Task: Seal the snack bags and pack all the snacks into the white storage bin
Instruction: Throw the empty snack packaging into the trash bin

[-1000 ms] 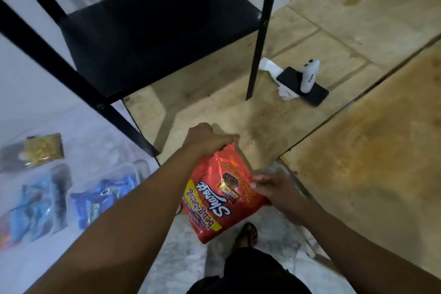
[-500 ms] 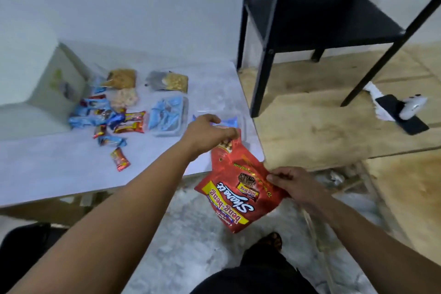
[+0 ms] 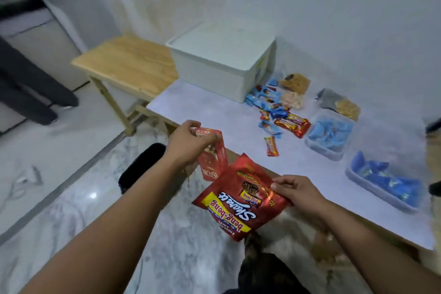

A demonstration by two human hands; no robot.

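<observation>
Red snack bag [image 3: 241, 200], held in the air just off the near edge of the tabletop [image 3: 214, 112]. Right hand [image 3: 298, 192]: fingers [image 3: 280, 186] pinch the bag's right edge. Left hand [image 3: 188, 142]: fingers curled round the bag's upper flap, which appears partly torn or folded away, though blur obscures this. On the tabletop beyond: loose wrapped snacks [image 3: 274, 114], two clear tubs [image 3: 330, 135] of blue packets, and the white storage bin [image 3: 222, 59] at the far corner, beside a wooden stool [image 3: 126, 62].
</observation>
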